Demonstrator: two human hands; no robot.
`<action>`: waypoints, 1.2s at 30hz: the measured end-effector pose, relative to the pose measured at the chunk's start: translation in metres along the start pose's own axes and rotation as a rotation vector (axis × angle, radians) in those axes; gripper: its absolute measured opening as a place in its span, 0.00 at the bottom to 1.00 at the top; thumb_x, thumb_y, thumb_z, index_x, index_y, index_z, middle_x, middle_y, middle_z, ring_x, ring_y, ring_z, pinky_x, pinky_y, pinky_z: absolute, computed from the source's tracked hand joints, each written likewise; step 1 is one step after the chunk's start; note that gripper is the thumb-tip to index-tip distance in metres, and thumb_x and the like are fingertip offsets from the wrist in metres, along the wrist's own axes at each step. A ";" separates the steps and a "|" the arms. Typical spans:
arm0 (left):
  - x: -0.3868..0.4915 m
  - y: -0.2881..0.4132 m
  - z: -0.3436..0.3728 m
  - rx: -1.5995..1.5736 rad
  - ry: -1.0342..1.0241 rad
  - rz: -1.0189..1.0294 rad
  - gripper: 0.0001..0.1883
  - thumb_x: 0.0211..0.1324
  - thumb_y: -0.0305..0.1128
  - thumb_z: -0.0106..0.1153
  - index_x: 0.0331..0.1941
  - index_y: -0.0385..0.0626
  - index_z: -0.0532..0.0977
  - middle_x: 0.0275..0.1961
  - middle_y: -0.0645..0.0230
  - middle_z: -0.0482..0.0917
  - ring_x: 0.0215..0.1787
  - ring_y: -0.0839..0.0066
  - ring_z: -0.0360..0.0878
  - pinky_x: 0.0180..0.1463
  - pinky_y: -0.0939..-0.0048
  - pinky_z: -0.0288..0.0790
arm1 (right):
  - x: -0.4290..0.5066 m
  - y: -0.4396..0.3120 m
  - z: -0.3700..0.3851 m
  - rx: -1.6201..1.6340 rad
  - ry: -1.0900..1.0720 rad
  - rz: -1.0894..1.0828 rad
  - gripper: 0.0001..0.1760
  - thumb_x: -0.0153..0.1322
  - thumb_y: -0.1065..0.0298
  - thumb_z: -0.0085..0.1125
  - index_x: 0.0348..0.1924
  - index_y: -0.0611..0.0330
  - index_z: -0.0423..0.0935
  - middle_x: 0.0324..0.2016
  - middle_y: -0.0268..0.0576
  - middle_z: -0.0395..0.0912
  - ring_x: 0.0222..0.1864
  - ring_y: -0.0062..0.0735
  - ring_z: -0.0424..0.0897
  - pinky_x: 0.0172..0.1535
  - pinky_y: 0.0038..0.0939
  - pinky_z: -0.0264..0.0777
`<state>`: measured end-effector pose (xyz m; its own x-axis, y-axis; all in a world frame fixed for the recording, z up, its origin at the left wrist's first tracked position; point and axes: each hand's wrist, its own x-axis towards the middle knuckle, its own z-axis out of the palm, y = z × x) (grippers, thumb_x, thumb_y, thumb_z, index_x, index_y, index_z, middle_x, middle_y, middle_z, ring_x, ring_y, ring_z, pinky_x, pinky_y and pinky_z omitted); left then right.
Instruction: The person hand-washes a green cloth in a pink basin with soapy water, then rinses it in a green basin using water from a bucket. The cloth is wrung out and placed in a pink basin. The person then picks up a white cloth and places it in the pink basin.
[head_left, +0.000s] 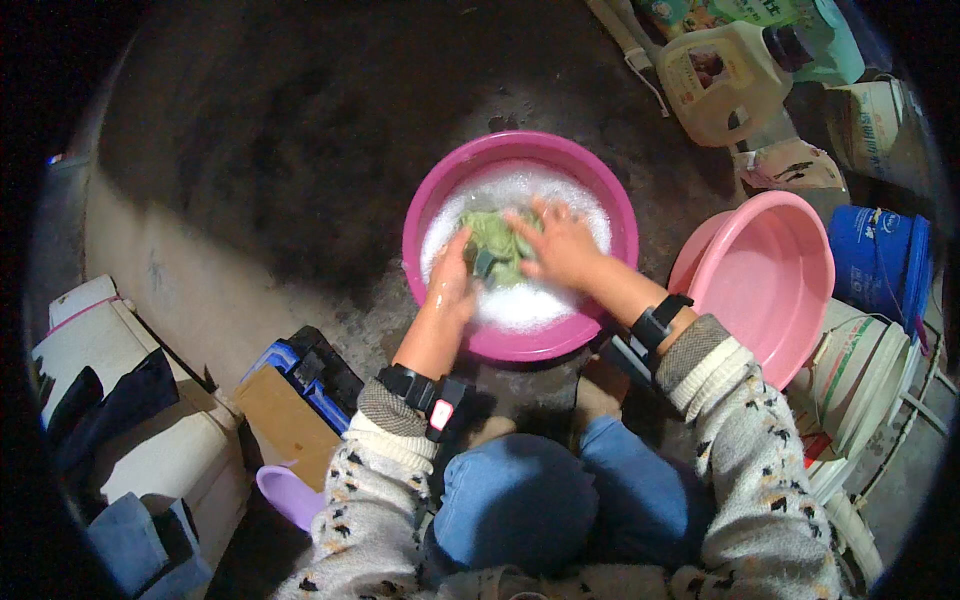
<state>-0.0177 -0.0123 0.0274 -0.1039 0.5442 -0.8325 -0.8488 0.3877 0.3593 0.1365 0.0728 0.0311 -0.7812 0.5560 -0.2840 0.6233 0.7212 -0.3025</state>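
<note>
A wet green cloth (495, 232) with a dark patch lies bunched in white suds (517, 307) inside a magenta plastic basin (540, 349). From the cloth's left side, my left hand (451, 277) grips it, thumb uppermost. My right hand (562, 244) holds the right side, its thumb and forefinger on the fabric and the other fingers spread over the foam. Motion blurs this hand slightly. Suds hide the water and the lower part of the cloth.
A pink basin (765, 292) leans at the right beside a blue bucket (870, 262) and a white bucket (855, 375). Beyond them stands a translucent plastic jug (720, 82). At left are a cardboard piece (289, 427), a purple plastic item (289, 495) and white boxes (172, 450) with cloth over them.
</note>
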 end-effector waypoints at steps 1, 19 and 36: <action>-0.003 0.000 -0.003 0.021 0.001 0.075 0.18 0.57 0.40 0.52 0.49 0.46 0.69 0.48 0.63 0.73 0.50 0.66 0.70 0.53 0.61 0.66 | 0.000 0.002 0.003 -0.132 -0.238 -0.105 0.35 0.61 0.59 0.58 0.60 0.44 0.59 0.58 0.54 0.58 0.57 0.54 0.62 0.54 0.41 0.64; 0.017 -0.024 0.010 -0.135 -0.278 -0.130 0.28 0.57 0.58 0.45 0.47 0.43 0.68 0.44 0.59 0.74 0.44 0.66 0.75 0.47 0.63 0.71 | 0.000 -0.025 -0.004 0.796 0.176 -0.130 0.20 0.54 0.67 0.61 0.39 0.61 0.72 0.39 0.52 0.70 0.45 0.47 0.69 0.51 0.36 0.63; 0.004 -0.017 0.017 0.054 -0.027 0.180 0.12 0.55 0.34 0.54 0.41 0.42 0.71 0.35 0.67 0.74 0.36 0.74 0.74 0.39 0.71 0.70 | 0.007 -0.010 -0.023 0.463 0.293 0.028 0.17 0.57 0.57 0.57 0.36 0.52 0.69 0.31 0.47 0.75 0.32 0.51 0.76 0.35 0.44 0.71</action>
<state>0.0051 -0.0043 0.0254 -0.2374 0.6278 -0.7413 -0.7886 0.3210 0.5244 0.1239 0.0786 0.0531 -0.7006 0.7116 -0.0526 0.5431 0.4839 -0.6862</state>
